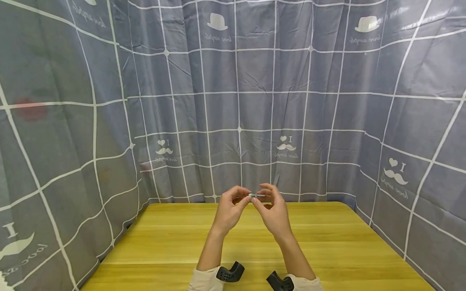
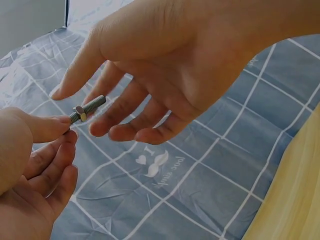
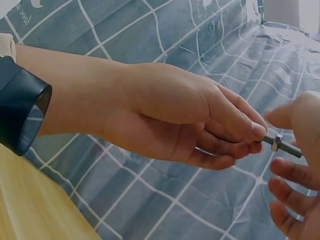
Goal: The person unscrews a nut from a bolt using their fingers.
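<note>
A small metal bolt [image 1: 261,195] points rightward between my two hands above the far part of the table. My left hand [image 1: 228,210] pinches its left end between thumb and fingers, which hide that end. Partway along the thread sits a hex nut [image 3: 276,142], with the threaded tip sticking out beyond it. My right hand [image 1: 274,212] is around the free end, its thumb and fingers spread apart. In the left wrist view, a gap shows between the right thumb and the bolt [image 2: 95,103].
A yellow wood-grain table [image 1: 174,246] lies beneath the hands. Grey-blue curtains [image 1: 255,113] with white grid lines hang behind it and on both sides. Each wrist wears a black device, one being the left wrist mount [image 1: 231,273].
</note>
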Available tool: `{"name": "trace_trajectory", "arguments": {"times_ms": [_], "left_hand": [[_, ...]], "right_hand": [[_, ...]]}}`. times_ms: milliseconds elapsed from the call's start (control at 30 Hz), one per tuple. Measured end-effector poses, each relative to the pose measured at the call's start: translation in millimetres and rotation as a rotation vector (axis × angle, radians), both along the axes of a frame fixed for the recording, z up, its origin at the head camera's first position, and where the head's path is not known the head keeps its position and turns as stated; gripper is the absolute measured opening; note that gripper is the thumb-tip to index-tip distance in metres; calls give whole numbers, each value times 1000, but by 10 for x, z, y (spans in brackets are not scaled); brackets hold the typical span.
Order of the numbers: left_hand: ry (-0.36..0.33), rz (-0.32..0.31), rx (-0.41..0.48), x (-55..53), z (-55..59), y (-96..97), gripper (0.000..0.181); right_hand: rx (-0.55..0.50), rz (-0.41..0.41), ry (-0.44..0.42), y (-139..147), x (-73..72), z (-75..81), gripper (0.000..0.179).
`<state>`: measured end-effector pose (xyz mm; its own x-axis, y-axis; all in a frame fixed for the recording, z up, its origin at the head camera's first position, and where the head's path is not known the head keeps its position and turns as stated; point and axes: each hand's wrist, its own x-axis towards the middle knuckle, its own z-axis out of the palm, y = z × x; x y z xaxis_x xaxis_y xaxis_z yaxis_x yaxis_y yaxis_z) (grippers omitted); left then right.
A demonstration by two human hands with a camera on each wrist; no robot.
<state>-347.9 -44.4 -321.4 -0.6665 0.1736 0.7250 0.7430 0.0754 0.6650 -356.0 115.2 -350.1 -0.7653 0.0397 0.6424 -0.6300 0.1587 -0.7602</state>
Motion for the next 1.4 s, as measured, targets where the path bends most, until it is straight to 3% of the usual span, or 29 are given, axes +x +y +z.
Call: {"name": "trace_trajectory", "arguments": {"times_ms": [133, 267, 433, 567, 700, 767, 933, 1033, 1167, 1267, 1400], "left_hand": [[0, 3, -6, -2, -11, -6, 7], [5, 0, 0, -6, -12, -8, 8], [-3, 6, 1, -5, -9, -21, 7], [-12, 12, -5, 6, -14, -39, 7], [-11, 18, -1, 13, -9, -48, 8], [-8, 19, 2, 11, -5, -48, 8], [-7, 11, 4, 2, -5, -41, 7], [-1, 6, 2, 1, -20, -43, 6], [8, 1, -1, 5, -25, -34, 6], [8, 2, -8, 4, -12, -17, 6], [3, 12, -16, 0, -5, -7, 6]], "right_hand": [[9, -10, -19, -4, -3, -19, 27], [1, -14, 30, -2, -22, -23, 14], [1, 7, -8, -7, -16, -17, 27], [24, -12, -58, -12, -16, -43, 25], [26, 1, 0, -15, -34, -51, 16], [17, 25, 22, -14, -37, -42, 20], [16, 28, -23, -17, -18, -39, 36], [24, 11, -39, -25, -19, -60, 30], [22, 11, 20, -18, -31, -67, 18], [14, 27, 44, -4, -32, -49, 27], [11, 20, -6, 3, -28, -45, 31]]}}
